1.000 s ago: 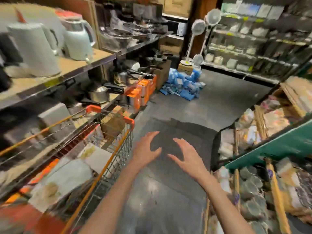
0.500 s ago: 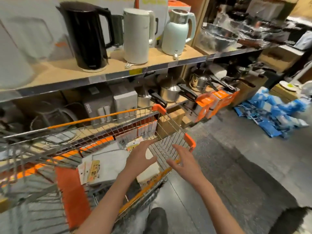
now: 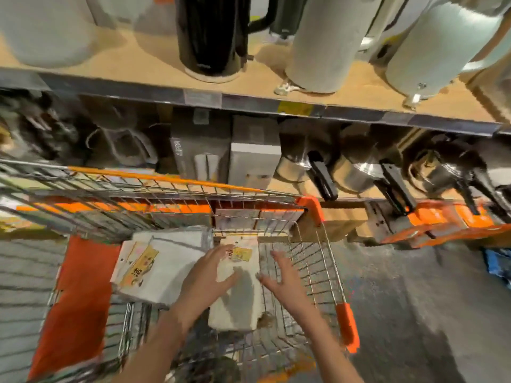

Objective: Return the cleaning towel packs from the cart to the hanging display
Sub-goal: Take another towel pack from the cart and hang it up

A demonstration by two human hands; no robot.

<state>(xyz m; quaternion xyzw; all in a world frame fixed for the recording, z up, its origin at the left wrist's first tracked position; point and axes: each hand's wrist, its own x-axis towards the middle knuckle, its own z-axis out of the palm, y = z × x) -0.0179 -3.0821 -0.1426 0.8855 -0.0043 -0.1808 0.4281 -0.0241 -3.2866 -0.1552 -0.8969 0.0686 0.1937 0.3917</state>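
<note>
A wire shopping cart (image 3: 320,205) with orange trim stands in front of me. Inside it lie white cleaning towel packs with yellow labels: a stack (image 3: 154,269) on the left and a single pack (image 3: 243,299) in the middle. My left hand (image 3: 207,275) reaches into the cart, fingers straight, lying on the left side of the middle pack. My right hand (image 3: 282,277) hovers spread just right of that pack, holding nothing. The hanging display is out of view.
A shelf unit (image 3: 249,102) behind the cart carries kettles on top, with boxes and metal pots with black handles below. An orange flap (image 3: 80,299) sits at the cart's left. Grey floor (image 3: 414,313) lies to the right.
My view swung from the aisle down onto the cart. Both hands moved from above the floor, over the cart's rim and down to the middle towel pack.
</note>
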